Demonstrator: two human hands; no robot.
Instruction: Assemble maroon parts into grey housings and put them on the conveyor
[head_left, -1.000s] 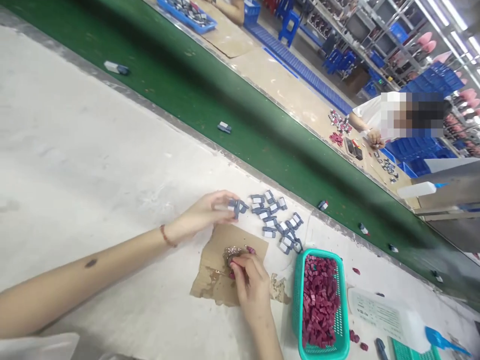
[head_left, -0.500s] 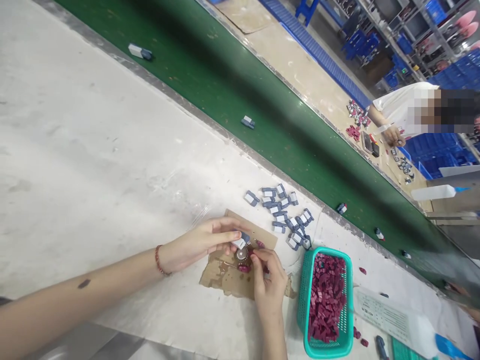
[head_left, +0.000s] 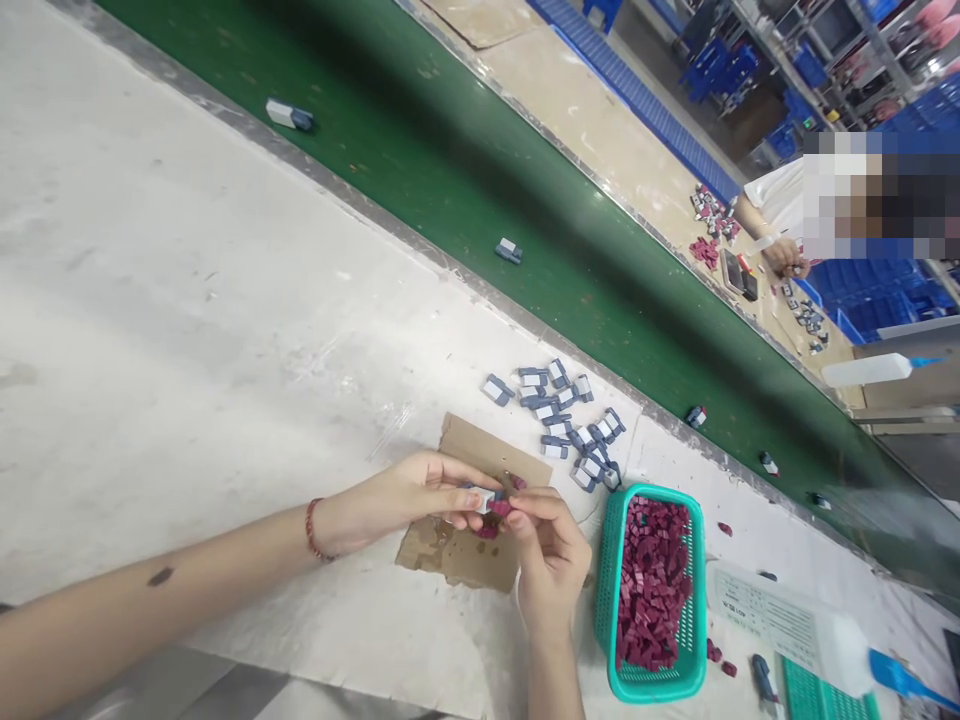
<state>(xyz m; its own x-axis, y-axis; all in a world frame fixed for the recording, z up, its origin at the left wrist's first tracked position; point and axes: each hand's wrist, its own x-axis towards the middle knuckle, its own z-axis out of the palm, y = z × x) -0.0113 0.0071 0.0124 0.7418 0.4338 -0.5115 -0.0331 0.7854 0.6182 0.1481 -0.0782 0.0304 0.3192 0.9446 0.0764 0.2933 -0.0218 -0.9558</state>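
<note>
The pale worktop (head_left: 225, 350) carries everything in reach. On it stands a green basket (head_left: 610, 590) full of maroon pieces, and beside that lies a stained sheet of cardboard (head_left: 487, 565). Over the sheet the left hand (head_left: 427, 495) and right hand (head_left: 551, 560) meet, each grip pinched closed on a part. The left holds a blue-grey and white block (head_left: 484, 498): it looks like moulded plastic, so probably light, stiff and hard to crush; its long flat sides offer the surest hold, leaving the end free. Smallest is the maroon piece (head_left: 499, 508) at the right fingertips, against the block's end, though whether they are joined is too small to tell. It seems light and easily dropped, so its outer end suits a fingertip pinch.
</note>
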